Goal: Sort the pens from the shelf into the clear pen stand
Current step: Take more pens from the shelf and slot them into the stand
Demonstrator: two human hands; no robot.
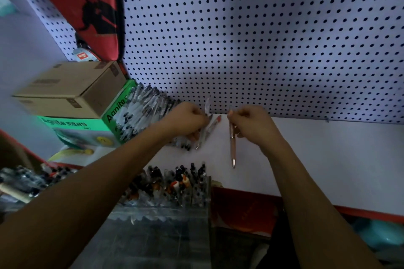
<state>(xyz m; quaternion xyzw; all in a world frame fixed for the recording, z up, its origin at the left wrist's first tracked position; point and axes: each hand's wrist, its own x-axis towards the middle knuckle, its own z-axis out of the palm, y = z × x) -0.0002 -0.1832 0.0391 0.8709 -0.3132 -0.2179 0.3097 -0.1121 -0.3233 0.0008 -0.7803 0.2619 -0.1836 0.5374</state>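
A heap of clear-barrelled pens [140, 113] leans against the pegboard on the white shelf [317, 159], left of centre. My left hand [185, 120] is curled round a few clear pens [204, 132] at the heap's right edge; their tips point down toward me. My right hand [251, 124] pinches the top of a pink metallic pen [232, 146], which hangs almost upright, tip down, over the shelf. Below the shelf edge stands the clear pen stand [175, 185], packed with several pens, caps up.
A green box [113, 113] with a brown carton [72, 89] on top stands left of the heap. A red bag [87, 6] hangs on the pegboard [262, 39]. More pens lie at the lower left [24, 181]. A red item [242, 207] sits right of the stand.
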